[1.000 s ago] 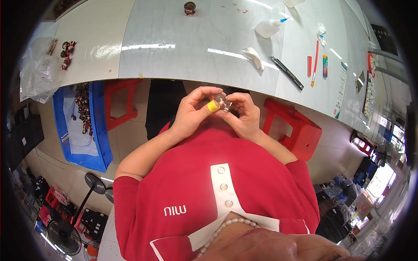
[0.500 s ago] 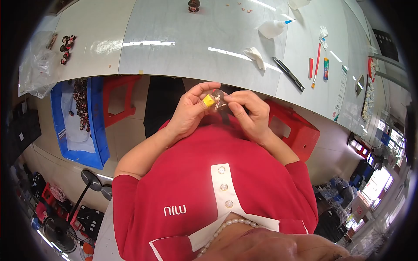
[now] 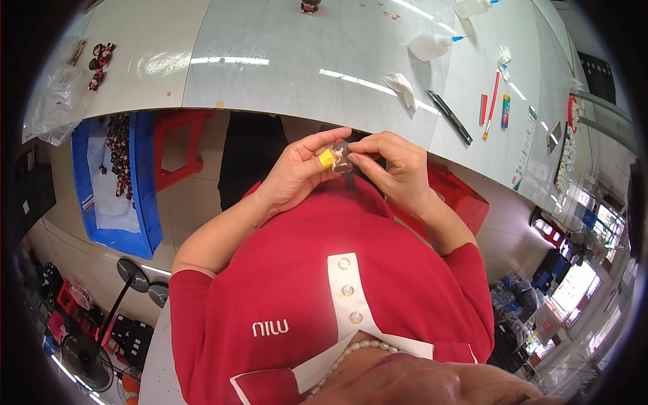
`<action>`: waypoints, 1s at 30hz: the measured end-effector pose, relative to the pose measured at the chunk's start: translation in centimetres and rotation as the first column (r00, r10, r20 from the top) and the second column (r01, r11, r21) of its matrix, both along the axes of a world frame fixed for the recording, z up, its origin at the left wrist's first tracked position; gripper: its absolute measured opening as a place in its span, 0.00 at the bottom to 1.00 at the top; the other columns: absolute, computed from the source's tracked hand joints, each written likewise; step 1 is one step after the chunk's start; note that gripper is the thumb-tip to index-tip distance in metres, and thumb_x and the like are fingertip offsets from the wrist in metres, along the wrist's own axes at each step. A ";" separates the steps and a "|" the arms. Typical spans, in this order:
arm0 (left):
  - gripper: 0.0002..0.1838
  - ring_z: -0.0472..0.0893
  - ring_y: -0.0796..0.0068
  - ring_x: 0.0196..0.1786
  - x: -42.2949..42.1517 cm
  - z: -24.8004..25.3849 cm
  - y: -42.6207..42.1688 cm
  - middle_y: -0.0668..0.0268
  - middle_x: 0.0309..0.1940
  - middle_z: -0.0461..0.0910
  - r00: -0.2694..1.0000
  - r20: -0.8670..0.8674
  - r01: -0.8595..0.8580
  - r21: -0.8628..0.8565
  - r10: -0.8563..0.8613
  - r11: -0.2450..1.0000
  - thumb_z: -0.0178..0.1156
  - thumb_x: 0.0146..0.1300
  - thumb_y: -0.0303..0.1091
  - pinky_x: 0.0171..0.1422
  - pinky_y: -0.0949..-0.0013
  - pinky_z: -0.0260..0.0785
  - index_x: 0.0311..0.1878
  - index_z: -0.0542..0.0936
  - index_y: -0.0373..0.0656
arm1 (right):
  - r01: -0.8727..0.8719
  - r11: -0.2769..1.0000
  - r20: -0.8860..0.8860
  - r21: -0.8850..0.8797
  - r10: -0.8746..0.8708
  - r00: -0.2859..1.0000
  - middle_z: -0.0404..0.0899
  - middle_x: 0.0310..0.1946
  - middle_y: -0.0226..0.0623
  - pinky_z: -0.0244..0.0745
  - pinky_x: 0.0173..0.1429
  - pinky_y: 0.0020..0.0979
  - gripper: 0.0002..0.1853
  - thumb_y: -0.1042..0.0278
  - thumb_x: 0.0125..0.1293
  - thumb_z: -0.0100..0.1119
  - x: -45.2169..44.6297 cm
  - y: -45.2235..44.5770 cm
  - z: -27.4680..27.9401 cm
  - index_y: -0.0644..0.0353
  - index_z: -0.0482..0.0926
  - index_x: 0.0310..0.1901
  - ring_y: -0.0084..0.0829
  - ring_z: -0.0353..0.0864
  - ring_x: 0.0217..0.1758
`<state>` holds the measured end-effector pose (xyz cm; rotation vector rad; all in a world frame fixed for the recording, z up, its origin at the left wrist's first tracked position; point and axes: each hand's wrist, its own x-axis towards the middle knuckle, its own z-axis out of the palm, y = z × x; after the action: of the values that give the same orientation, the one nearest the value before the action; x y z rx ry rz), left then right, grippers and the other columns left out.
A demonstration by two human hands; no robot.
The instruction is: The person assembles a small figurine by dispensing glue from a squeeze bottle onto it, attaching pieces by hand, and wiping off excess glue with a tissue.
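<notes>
A small brown figurine (image 3: 342, 159) with pale parts is held in front of my chest, below the table's edge. My left hand (image 3: 297, 169) grips it between thumb and fingers, and yellow tape is wrapped on the thumb. My right hand (image 3: 391, 165) pinches at the figurine's right side with thumb and index finger; whether a small part is between those fingertips is too small to tell. On the table, a similar figurine (image 3: 310, 6) stands at the far edge of view.
The table (image 3: 270, 88) bears a white bottle (image 3: 429, 47), crumpled tissue (image 3: 401, 90), black pens (image 3: 450, 117), a red brush (image 3: 493, 104) and more figurines (image 3: 101, 64) at left. Below are a blue crate (image 3: 145, 182) of figurines and red stools (image 3: 189, 145).
The right hand has moved away from the left, then back to touch the figurine, its wrist further right. The view has shifted slightly, so the table items sit a little higher or further right.
</notes>
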<state>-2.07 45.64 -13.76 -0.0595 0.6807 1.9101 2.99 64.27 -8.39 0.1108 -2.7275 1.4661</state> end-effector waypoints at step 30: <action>0.20 0.78 0.77 0.49 0.2 -0.8 0.1 0.62 0.47 0.78 0.996 -0.050 -0.074 -0.026 0.073 0.997 0.59 0.64 0.28 0.56 0.71 0.72 0.59 0.70 0.36 | 0.123 0.984 0.249 -0.129 -0.088 0.965 0.83 0.31 0.40 0.77 0.36 0.26 0.08 0.74 0.54 0.66 0.1 -0.1 0.2 0.65 0.82 0.36 0.29 0.83 0.32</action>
<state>-1.85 45.78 -14.52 -0.0562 0.7467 1.9780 3.12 64.22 -8.21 -0.2308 -2.7431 1.7429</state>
